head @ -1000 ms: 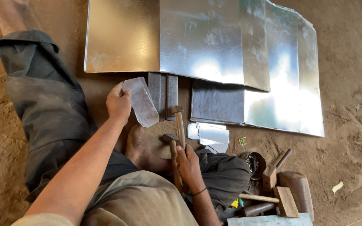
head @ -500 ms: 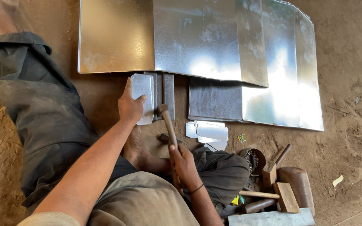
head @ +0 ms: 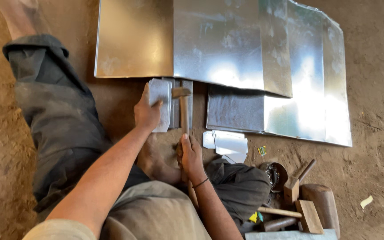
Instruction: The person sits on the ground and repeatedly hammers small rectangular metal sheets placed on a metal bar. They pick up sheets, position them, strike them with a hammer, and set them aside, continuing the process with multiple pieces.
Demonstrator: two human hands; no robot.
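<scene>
Dirt floor [head: 378,89] all around, big galvanized sheets [head: 245,53] overlapping at 12 o'clock. Person sits on ground, grey trousers [head: 54,111] at 9 o'clock. Pile of wooden mallets [head: 307,209] at 4 o'clock. Left hand [head: 146,113] presses flat on small folded metal piece [head: 161,100] at centre, fingers gripping its edge. Right hand [head: 191,155] closed around hammer [head: 183,106] handle, head resting just beside the piece at its 3 o'clock. White offcuts [head: 227,144] near right hand

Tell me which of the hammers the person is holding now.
The slim metal-headed hammer in the right hand, its head over the metal strips. The wooden mallets lie untouched in the lower right corner.
</scene>
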